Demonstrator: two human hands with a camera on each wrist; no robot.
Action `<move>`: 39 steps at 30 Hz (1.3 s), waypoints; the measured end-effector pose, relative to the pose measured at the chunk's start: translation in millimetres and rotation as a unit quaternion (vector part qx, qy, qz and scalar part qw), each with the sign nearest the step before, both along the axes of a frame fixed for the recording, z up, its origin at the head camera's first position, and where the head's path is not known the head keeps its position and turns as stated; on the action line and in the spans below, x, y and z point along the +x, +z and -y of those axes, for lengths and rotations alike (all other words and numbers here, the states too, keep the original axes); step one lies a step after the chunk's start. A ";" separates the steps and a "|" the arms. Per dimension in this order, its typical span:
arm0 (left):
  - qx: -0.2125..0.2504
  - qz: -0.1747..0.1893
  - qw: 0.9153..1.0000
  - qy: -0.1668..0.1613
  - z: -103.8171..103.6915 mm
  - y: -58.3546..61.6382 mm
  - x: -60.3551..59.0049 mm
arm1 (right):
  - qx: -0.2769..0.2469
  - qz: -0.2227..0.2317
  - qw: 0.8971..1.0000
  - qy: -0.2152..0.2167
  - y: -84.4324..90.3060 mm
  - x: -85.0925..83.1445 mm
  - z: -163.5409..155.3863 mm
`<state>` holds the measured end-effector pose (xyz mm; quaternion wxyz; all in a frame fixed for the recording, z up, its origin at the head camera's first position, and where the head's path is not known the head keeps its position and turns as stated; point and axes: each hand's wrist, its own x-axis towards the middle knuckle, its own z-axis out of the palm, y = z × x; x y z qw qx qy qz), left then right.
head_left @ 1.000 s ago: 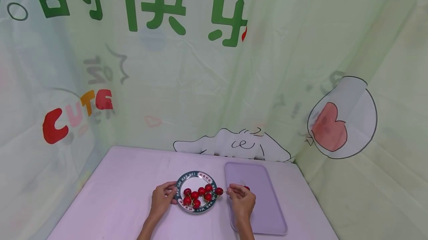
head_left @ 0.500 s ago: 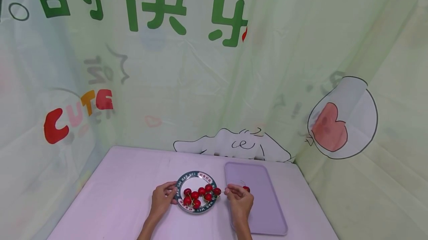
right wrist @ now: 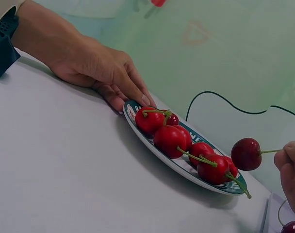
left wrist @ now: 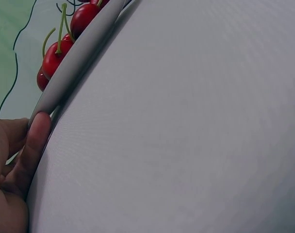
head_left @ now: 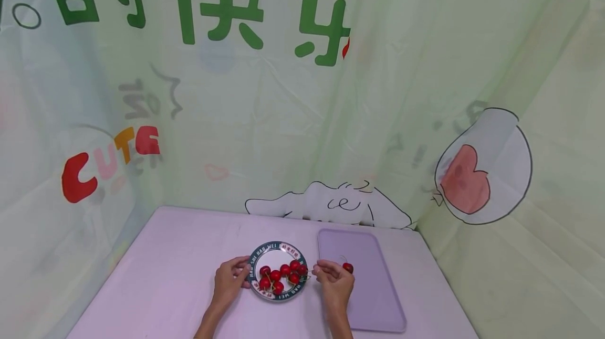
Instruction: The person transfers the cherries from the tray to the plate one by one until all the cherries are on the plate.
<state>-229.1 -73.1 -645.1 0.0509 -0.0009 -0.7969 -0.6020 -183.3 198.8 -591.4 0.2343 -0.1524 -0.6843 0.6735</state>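
Observation:
A round plate [head_left: 271, 246] with a dark green lettered rim holds several red cherries [head_left: 275, 275] with green stems. My left hand [head_left: 229, 281] grips the plate's left edge between thumb and fingers, also seen as a hand [right wrist: 101, 73] in the right wrist view. With fingertips and thumb, my right hand [head_left: 335, 284] pinches the stem of one dark red cherry [right wrist: 246, 154], which hangs just above the plate's right rim. In the left wrist view, fingers [left wrist: 33, 141] press against the plate's underside [left wrist: 79, 63], and some cherries show above its edge.
A purple tray [head_left: 373, 297] lies right of the plate, partly behind my right hand. One more cherry [head_left: 347, 267] is on it, its stem upright. The light table [head_left: 189, 244] meets a printed curtain [head_left: 283, 134] at the back and sides.
My right hand has moved left, carrying the cherry by its stem from beside the plate to over its right rim. The tray's cherry shows more fully. My left hand stays on the plate.

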 end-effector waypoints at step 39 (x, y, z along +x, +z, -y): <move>0.001 -0.002 1.000 -0.009 0.4 6.3 1.9 | 0.116 -0.001 0.992 0.052 -9.5 3.4 37.2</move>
